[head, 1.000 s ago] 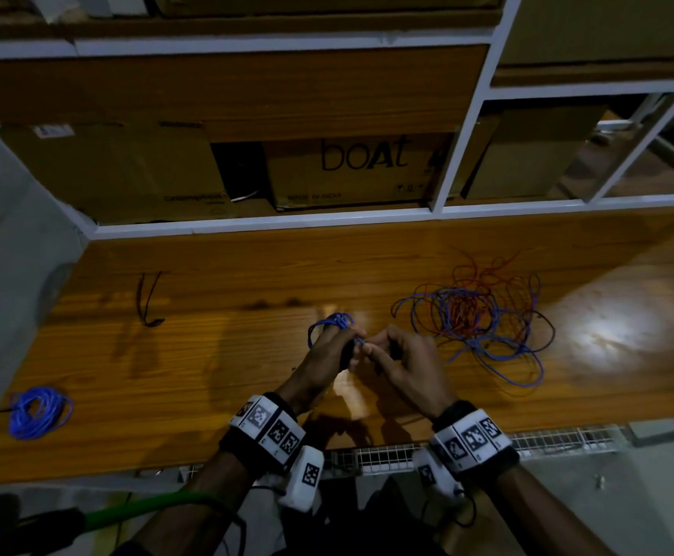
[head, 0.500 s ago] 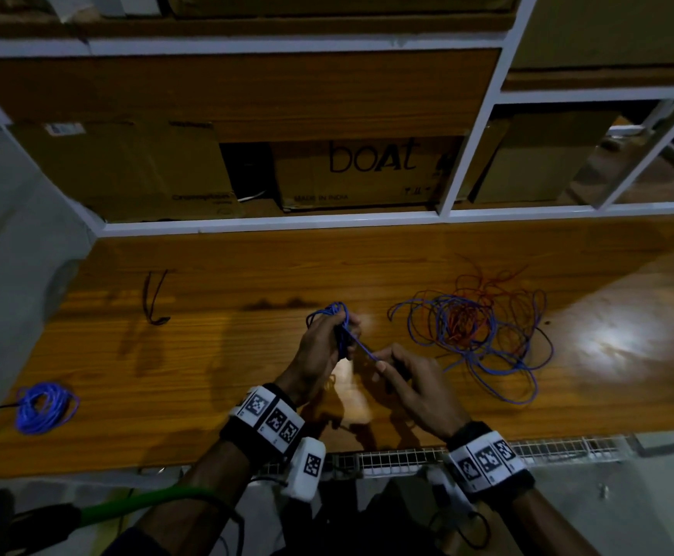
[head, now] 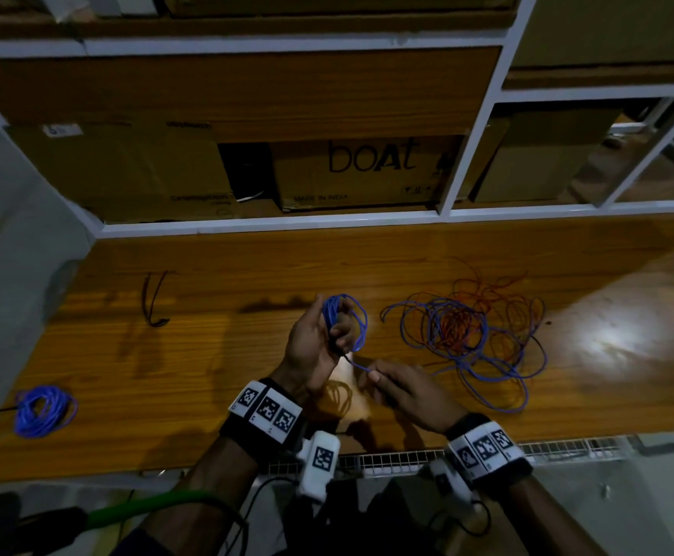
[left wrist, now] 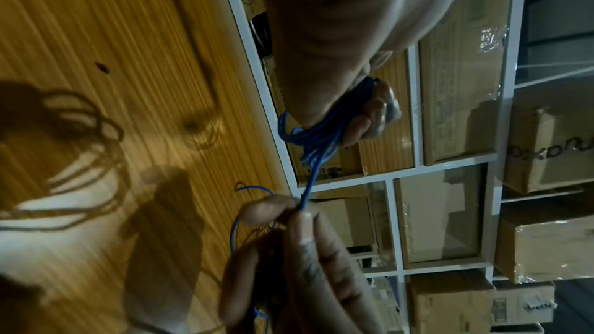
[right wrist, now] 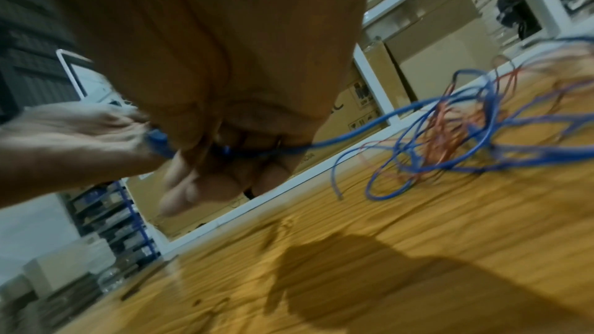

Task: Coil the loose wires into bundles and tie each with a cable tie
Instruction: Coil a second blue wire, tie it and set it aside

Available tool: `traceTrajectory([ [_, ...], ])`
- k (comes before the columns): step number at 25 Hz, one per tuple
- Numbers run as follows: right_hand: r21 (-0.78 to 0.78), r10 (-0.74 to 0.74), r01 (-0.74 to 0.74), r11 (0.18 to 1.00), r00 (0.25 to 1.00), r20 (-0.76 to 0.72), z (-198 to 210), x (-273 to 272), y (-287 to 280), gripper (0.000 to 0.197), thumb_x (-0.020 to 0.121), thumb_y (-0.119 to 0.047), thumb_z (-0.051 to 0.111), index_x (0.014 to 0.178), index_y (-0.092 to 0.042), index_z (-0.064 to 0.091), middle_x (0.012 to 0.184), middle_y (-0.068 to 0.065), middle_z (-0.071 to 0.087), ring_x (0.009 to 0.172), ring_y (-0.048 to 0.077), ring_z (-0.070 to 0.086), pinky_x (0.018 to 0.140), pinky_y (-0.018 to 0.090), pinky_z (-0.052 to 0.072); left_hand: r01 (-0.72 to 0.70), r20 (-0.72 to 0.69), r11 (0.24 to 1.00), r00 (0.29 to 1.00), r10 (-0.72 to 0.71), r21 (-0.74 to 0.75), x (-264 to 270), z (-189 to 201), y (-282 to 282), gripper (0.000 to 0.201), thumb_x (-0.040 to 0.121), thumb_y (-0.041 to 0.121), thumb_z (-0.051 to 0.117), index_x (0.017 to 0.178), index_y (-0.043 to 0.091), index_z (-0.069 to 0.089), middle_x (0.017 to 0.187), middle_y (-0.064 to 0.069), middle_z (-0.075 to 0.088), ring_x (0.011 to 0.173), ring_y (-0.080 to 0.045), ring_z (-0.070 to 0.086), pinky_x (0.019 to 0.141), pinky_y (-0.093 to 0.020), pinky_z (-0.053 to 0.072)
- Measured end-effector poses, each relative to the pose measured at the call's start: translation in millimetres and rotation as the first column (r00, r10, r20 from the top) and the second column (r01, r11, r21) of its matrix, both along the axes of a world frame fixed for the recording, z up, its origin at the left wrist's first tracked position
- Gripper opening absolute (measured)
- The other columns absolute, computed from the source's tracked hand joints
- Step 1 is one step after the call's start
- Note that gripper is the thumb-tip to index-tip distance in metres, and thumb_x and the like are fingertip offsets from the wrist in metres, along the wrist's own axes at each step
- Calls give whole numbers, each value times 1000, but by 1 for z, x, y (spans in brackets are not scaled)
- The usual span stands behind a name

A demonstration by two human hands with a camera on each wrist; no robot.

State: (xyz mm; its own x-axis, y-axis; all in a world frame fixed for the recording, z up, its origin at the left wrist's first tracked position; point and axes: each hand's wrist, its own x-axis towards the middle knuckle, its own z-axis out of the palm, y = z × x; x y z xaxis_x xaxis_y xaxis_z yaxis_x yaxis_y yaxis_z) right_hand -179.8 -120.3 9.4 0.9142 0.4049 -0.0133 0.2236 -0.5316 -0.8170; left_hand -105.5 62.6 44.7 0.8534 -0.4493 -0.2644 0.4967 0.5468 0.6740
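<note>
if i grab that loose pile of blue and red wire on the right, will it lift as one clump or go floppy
The loose tangle would probably sag: its strands are thin and lie in wide, slack loops on the bench. It likely lifts as one snagging clump, since blue and red loops cross each other. It looks light, so trailing ends may drag behind.

My hands (head: 351, 363) lower centre over the table (head: 206, 375), loose wires (head: 467, 339) right, coiled bundle (head: 42, 411) far left, boxes (head: 359, 170) on the shelf behind.
</note>
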Motion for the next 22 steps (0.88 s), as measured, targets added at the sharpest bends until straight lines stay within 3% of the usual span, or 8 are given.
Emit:
traceTrajectory([
  [4,-74,108,-117,990,988,-108,-6,11,-22,39,104,-49,41,83,-21,59,67,1,52,60,16,51,61,37,38,195,5,979,981,-195,57,-1,6,10,47,105,41,30,79,11,57,50,4,30,40,-10,25,48,-27,15],
  [6,-179,112,-147,973,975,-190,-4,19,-37,42,100,-57,44,76,-27,61,67,-2,54,59,8,50,61,33,37,330,48,928,938,-342,171,-5,13,16,46,105,41,30,78,12,53,51,4,29,42,-10,24,47,-27,14],
  [9,-322,115,-201,925,957,-267,-5,32,-68,19,100,-46,50,85,-46,61,81,-11,64,71,-3,57,67,22,42,388,115,849,884,-453,360,-10,20,27,45,108,40,30,81,12,52,56,1,29,47,-12,23,47,-26,21],
  [11,-278,12,-91,956,962,-272,-4,39,-88,20,99,-46,53,93,-33,67,94,-4,70,85,10,64,76,26,48,390,114,813,871,-478,432,-15,22,36,45,108,40,32,81,11,53,58,1,30,49,-13,24,49,-26,23],
  [13,-257,-130,48,965,941,-312,-2,49,-102,29,100,-40,56,89,-16,69,88,-2,69,81,13,63,72,25,47,413,88,786,860,-503,459,-20,21,40,44,106,42,33,81,12,53,59,0,31,50,-12,25,49,-25,24],
  [15,-448,-183,35,894,939,-292,0,62,-110,26,101,-37,56,85,-18,65,79,-8,63,75,11,59,66,27,41,445,70,739,832,-550,506,-25,18,37,44,105,43,34,80,12,53,59,1,32,50,-13,24,50,-25,25],
  [18,-541,-169,44,840,968,-185,11,77,-105,21,102,-30,55,83,-23,58,85,0,65,82,21,60,67,31,39,435,92,649,784,-614,624,-31,-1,24,46,106,45,34,80,13,52,60,0,35,50,-16,23,52,-28,24],
  [22,-397,-158,207,894,975,154,46,76,-72,18,103,-22,54,87,-17,62,87,4,66,79,20,59,64,33,33,345,43,611,848,-528,712,-33,-13,-1,50,106,50,30,89,9,51,58,4,40,48,-11,34,51,-25,29],
])
